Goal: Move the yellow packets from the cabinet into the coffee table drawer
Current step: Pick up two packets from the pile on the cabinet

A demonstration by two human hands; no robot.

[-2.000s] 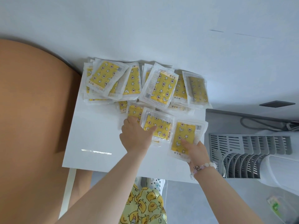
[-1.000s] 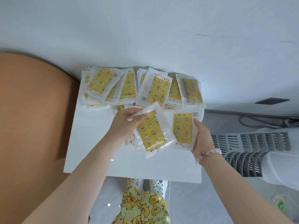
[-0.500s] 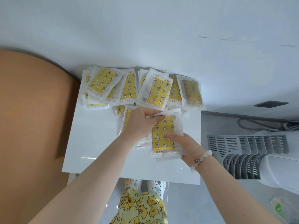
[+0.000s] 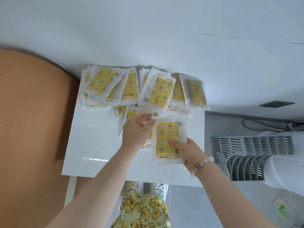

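Gathering stage, by the look of it. Pinching 1 yellow packet (image 4: 167,129) in the right hand (image 4: 189,150), thumb pressed flat on the printed face, other fingers hidden beneath the near right corner. Presumably done to keep the slippery wrapper level. Unclear whether lifted or lying on the table (image 4: 98,145).

Resting the left hand (image 4: 135,131) just left of that packet, fingers loosely spread and gripping nothing plainly. Fingertips at the packet's far left corner, palm over a small stack (image 4: 150,137) of more packets. Probably squaring stack and packet together for 1 carry.

Leaving the main heap (image 4: 131,89) just beyond both hands, overlapping and fanned against the wall (image 4: 148,30). Nothing seen of the coffee table drawer, so most of the job judged undone.

Next, likely: sliding the held packet onto the stack and closing the left hand round the lot. Worth watching for glossy wrappers slipping off each other.

Well off to the right of the right hand, a grey slatted appliance (image 4: 263,158).
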